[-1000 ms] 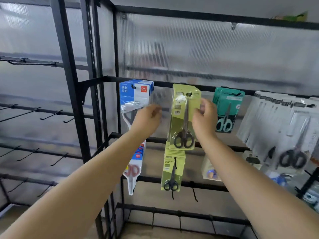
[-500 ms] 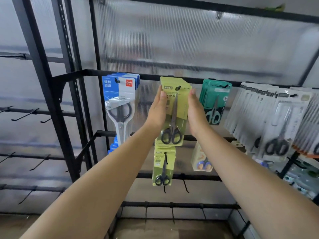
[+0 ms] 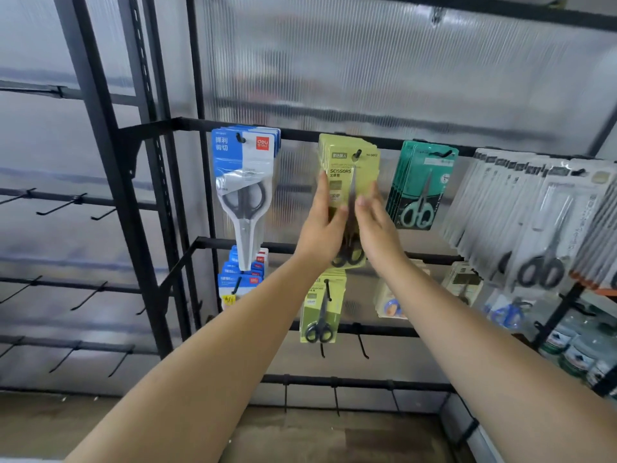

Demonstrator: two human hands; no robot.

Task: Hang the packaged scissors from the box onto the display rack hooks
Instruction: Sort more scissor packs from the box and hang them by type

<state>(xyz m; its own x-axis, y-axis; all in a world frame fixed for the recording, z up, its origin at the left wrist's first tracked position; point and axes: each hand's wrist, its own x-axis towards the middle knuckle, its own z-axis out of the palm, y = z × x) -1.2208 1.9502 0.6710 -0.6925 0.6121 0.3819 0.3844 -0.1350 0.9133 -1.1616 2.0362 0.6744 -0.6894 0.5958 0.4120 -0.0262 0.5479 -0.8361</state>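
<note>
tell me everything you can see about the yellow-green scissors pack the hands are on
The yellow-green pack is a flat card printed "SCISSORS" and "GRIP", with black-handled scissors under clear plastic, blades up. It hangs upright at the front of a stack of like packs on a top-row hook, between blue and teal packs. The left hand and right hand lie on its front with straight fingers, covering its lower middle.
</note>
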